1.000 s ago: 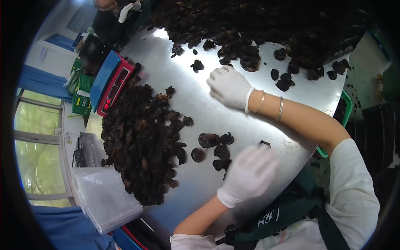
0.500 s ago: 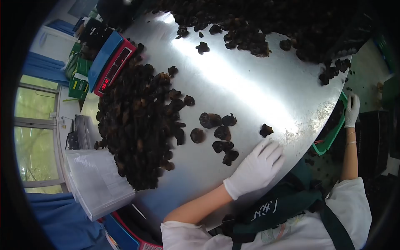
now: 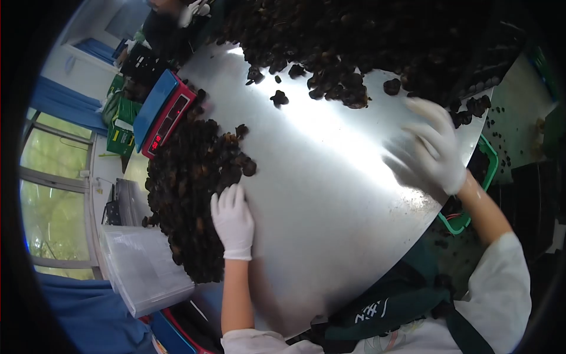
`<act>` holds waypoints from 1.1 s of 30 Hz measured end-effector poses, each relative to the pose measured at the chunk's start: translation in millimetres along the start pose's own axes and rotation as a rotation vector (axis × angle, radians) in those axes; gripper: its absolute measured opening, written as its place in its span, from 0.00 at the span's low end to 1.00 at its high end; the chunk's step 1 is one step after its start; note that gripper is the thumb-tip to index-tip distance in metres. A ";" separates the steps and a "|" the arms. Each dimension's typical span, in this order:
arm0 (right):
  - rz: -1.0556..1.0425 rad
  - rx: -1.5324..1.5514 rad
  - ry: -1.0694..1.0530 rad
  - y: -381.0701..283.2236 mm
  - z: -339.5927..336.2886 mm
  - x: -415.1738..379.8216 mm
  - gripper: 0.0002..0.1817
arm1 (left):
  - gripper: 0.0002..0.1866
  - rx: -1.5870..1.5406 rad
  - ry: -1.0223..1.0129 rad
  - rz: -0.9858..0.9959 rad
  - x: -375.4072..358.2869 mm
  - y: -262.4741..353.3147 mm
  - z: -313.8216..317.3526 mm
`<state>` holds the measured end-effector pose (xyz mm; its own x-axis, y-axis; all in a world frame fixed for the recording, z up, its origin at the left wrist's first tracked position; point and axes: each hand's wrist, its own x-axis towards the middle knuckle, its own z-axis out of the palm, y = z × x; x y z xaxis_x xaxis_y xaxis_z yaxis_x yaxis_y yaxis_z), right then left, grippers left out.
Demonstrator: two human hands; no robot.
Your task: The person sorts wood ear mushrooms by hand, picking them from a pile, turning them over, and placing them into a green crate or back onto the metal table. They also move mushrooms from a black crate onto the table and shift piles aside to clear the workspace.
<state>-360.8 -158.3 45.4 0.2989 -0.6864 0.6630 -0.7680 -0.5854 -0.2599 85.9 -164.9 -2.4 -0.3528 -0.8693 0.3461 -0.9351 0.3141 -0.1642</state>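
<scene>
My left hand (image 3: 233,222), in a white glove, rests on the right edge of a heap of dark brown, lobed pieces (image 3: 187,177) that look like mushrooms. Its fingers are stretched out and the palm is hidden. Over the right side of the shiny metal table (image 3: 306,236) is my right hand (image 3: 433,144), also gloved, open with its fingers spread and slightly blurred. It casts a shadow on the metal. Nearest to it lie the fringe of a larger dark heap (image 3: 354,35) and one loose piece (image 3: 391,87).
A red and blue digital scale (image 3: 165,115) with a lit display stands behind the left heap. Below the table's right edge is a green basket (image 3: 489,159) holding dark pieces. Clear plastic bags (image 3: 144,265) lie at left. Another person's gloved hand (image 3: 197,10) shows at the top.
My left hand has moved left to the smaller heap, and the loose pieces in the table's middle no longer lie there. My right hand has come from the green basket over the table.
</scene>
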 end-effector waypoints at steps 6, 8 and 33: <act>0.342 -0.008 -0.118 105.2 152.3 143.3 0.31 | 0.20 0.014 -0.031 0.015 -9.8 -17.3 -4.3; 0.307 -0.047 -0.143 112.9 177.6 172.9 0.38 | 0.20 -0.032 0.046 0.018 -6.9 -10.4 -6.3; 0.339 -0.719 -0.525 20.9 165.8 125.0 0.24 | 0.32 -0.764 -0.006 -0.100 63.1 113.8 16.4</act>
<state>-245.6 -327.9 6.4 0.0777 -0.9794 0.1863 -0.9728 -0.0336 0.2293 -42.3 -190.3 -14.4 -0.2676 -0.9088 0.3202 -0.7271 0.4085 0.5517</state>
